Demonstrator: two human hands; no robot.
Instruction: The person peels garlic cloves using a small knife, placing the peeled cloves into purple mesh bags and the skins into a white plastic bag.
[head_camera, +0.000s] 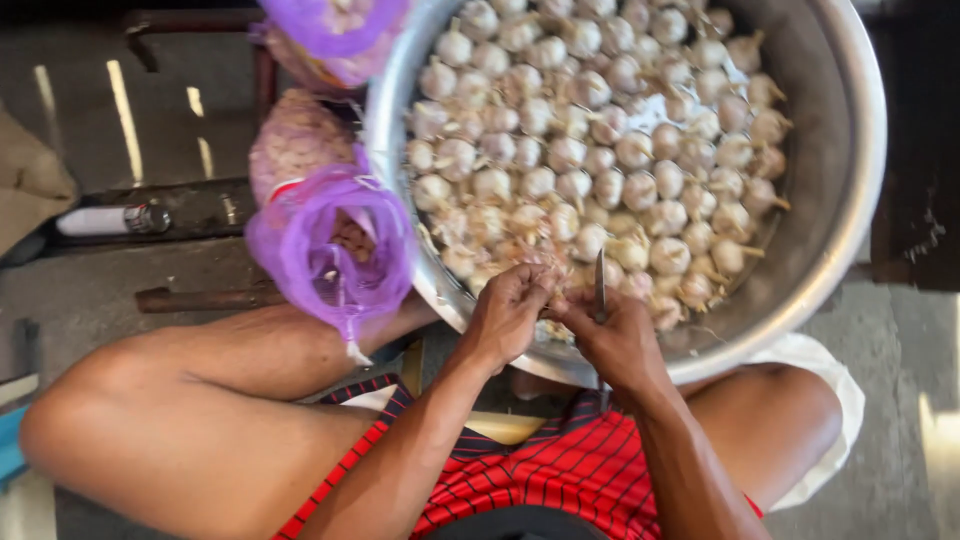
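Two hands meet at the near rim of a large metal basin (850, 180), which serves as the landmark here. The left hand (510, 310) is curled nearly closed, its fingertips pinched on a garlic bulb (553, 300) right at the basin's near edge. The right hand (615, 340) is closed around the handle of a small knife (600, 285); the blade stands upright above the fist, just inside the near rim, and the hand's fingertips touch the same bulb. The bulb sits between the two hands, partly hidden by them, so how much of its skin is on cannot be told.

Inside the basin, heaped garlic bulbs (600, 130) fill most of the bowl, whitish with a faint purple tinge, many with dry stalks sticking out. A bare patch of metal shows at the far right wall.

Left of the basin, touching its rim, hangs an open purple mesh bag (320, 250). Beyond it, also left of the basin, lies a full mesh sack of garlic (295, 140), and another purple mesh bag (330, 30) rests against the basin's upper left edge.

Below the basin, the person sits with bare knees spread to either side of it, wearing red shorts (560, 480) with dark stripes. Well to the left of the basin, on the concrete floor (80, 290), lies a white cylinder (105, 220) with a metal end.
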